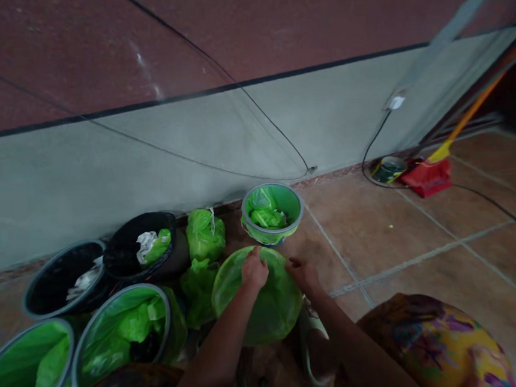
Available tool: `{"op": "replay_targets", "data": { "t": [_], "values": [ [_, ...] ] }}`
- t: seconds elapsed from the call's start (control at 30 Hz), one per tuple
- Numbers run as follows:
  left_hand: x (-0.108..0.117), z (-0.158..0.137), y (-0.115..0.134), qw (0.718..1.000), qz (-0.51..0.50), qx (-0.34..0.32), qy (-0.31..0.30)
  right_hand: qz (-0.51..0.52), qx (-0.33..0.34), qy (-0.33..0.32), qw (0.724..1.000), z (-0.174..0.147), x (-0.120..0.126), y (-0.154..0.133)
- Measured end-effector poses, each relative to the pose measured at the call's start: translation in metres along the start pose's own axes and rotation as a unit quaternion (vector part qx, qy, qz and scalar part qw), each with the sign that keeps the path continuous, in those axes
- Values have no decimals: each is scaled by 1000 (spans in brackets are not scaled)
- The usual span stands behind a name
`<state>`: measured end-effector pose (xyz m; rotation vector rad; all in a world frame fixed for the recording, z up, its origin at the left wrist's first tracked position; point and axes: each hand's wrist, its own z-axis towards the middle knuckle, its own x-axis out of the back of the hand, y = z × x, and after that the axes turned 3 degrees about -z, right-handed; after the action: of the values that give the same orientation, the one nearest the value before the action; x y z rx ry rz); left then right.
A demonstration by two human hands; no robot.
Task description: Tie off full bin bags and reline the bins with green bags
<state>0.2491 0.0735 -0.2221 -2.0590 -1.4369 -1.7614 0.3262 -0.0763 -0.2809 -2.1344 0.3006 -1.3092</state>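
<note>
One green-lined bin (272, 312), head view, in front of small bin (292, 201) near floor's (433, 292) far edge. Left hand (254, 271) curled over far rim, right hand (306, 277) at right rim; fingers clamped or loose, can't tell. Could tear or bunch liner (228, 281) if tugged unevenly.

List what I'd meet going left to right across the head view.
Grey-rimmed round black bin, round bin with black plastic lining, tied bright-green plastic bag, round bin covered in translucent green plastic, round green-and-yellow container, red plastic dustpan.
</note>
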Motion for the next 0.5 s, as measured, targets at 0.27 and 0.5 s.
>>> {"op": "replay_targets", "data": {
  "t": [0.27, 0.5],
  "values": [
    [-11, 27, -6, 996, 78, -34, -14, -87, 82, 9, 993, -18, -7, -5],
    [-20, 36, -15, 990, 132, -4, -57, -187, 135, -29, 973, -22, -5, -4]
  ]
}}
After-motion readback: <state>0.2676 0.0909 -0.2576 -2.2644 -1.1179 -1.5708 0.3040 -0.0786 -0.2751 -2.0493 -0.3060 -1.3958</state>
